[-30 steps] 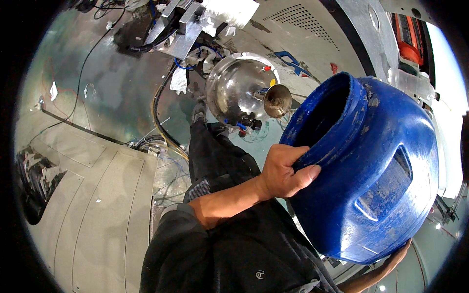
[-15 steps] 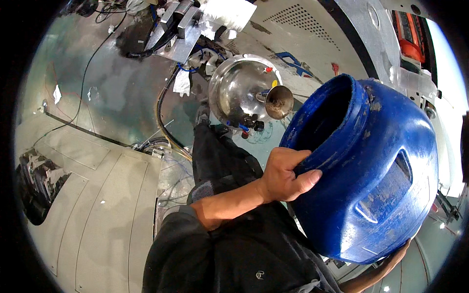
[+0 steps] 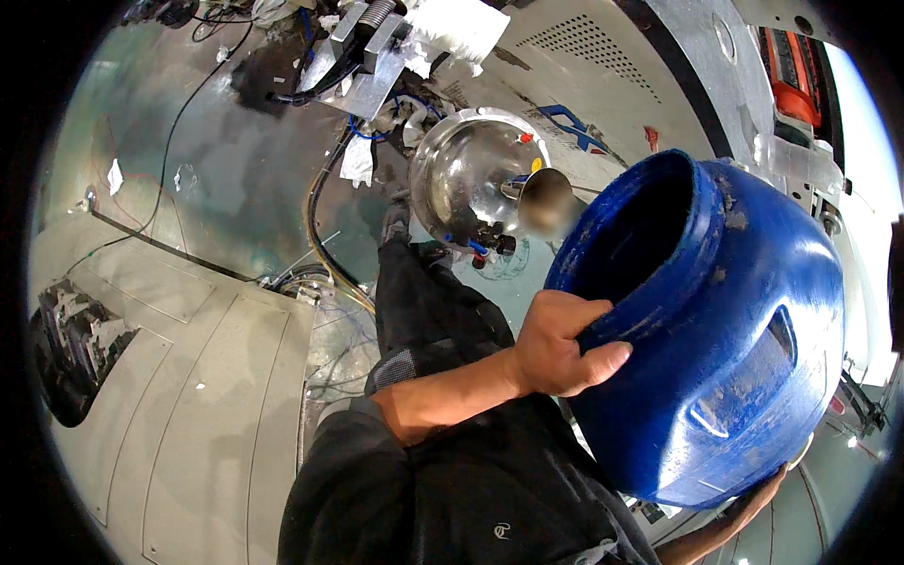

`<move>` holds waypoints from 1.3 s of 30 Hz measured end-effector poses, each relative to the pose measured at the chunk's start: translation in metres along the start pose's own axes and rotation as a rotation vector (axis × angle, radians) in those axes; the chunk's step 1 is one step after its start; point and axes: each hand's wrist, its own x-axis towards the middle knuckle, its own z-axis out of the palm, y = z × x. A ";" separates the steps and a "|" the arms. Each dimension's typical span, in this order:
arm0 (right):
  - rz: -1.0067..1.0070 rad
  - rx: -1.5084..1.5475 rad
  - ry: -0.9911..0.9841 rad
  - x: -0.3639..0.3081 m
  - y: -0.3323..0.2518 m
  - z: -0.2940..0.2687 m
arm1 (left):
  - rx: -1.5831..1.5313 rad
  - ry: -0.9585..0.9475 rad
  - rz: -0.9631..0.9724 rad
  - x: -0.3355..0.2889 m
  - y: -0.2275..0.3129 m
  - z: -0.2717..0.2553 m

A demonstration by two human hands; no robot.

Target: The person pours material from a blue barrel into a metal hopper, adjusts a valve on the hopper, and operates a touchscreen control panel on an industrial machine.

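Note:
A large blue plastic drum (image 3: 753, 311), scuffed and without a lid, is held up tilted at my right, its wide mouth facing up and left. My left hand (image 3: 568, 347) grips the near rim, thumb outside and fingers curled over the edge. Under the drum's bottom end my right hand (image 3: 767, 490) supports it; most of its fingers are hidden behind the drum. Beyond the mouth stands a round stainless steel tank (image 3: 461, 174) with a metal funnel (image 3: 544, 200) on its top. The inside of the drum is dark, so its contents cannot be seen.
Black valve fittings (image 3: 494, 243) sit on the tank's near side. A pale machine panel (image 3: 593, 75) with small holes rises behind it. Cables (image 3: 315, 217) run along the green floor (image 3: 226, 160) left of the tank. Beige panels (image 3: 207, 405) lie at the left.
The view has shifted slightly, so the tank and floor appear a little lower and to the right. The drum's mouth sits slightly further right. Both hands keep their hold.

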 end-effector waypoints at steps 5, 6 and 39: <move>0.092 0.151 -0.018 0.006 0.055 0.019 | 0.173 -0.127 0.058 0.000 0.012 0.009; 0.015 0.089 -0.061 0.010 0.076 0.017 | 0.213 -0.157 0.069 0.000 0.015 0.011; 0.411 0.788 0.159 -0.136 0.323 0.122 | 0.605 -1.189 0.444 -0.045 0.074 0.163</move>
